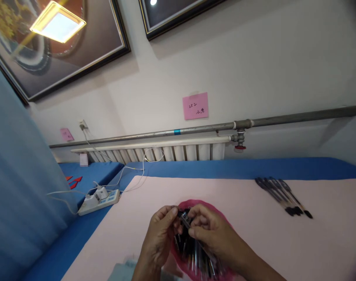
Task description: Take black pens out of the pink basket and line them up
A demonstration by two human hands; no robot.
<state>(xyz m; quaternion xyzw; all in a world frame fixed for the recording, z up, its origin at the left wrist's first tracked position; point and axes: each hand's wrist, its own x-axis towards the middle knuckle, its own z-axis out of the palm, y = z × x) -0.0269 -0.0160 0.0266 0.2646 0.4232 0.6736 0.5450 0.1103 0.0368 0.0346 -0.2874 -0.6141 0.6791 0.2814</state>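
Note:
Both hands meet over a pink basket [221,214] packed with slim clear-barrelled and black pen-like pieces [197,257]. Between them is a slim pen-like stick [184,221], dark with a clear, shiny part, too small and blurred to make out fully. My left hand [160,236] pinches its upper end between thumb and fingers. My right hand [209,228] is closed around its lower part, fingers curled. To the right, several pen-like sticks [283,195] with dark ends and black rounded tips lie side by side on the pink sheet [254,242].
A white power strip [99,202] with plugs and cables lies at the left on the blue table covering [178,168]. Pale blue material [122,272] is at the near edge. A blue curtain [25,175] hangs left; a radiator [192,151] and pipe [154,135] run behind.

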